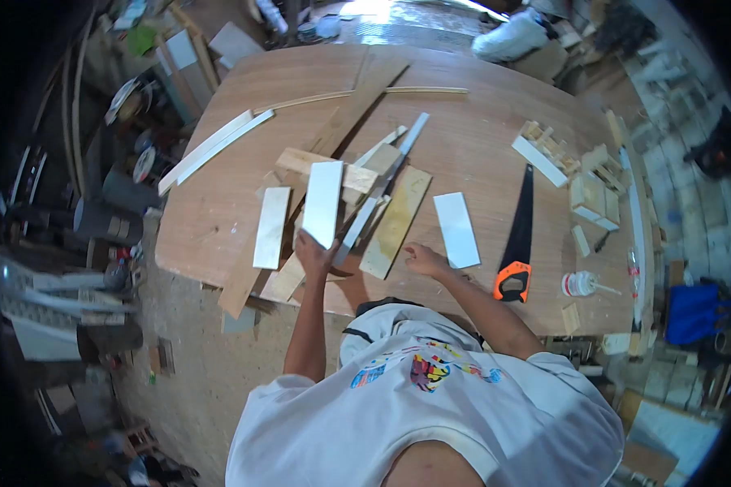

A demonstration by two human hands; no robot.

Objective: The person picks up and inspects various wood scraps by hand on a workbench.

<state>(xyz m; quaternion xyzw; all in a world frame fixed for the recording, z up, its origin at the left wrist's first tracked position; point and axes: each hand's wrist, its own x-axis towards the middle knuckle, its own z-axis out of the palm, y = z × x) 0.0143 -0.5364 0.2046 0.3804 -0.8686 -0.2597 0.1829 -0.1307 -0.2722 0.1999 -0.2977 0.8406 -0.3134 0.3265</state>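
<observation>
A white board [323, 203] is gripped at its near end by my left hand [315, 255], above a pile of loose wood pieces. My right hand [425, 260] is closed, fingers curled, with nothing visible in it. It hovers between a yellowish wooden plank [396, 221] on its left and a second white board [456, 230] lying flat on its right. Left of the held board rests another pale board [271, 228]. A handsaw [518, 243] with an orange and black handle lies farther right.
The brown table [211, 231] carries a long dark plank [357, 97] and thin strips [223, 150] toward the back left. Small wood blocks [594, 201], a white glue-like container [578, 284] and a plastic bottle [633, 272] are at the right. Clutter surrounds the table.
</observation>
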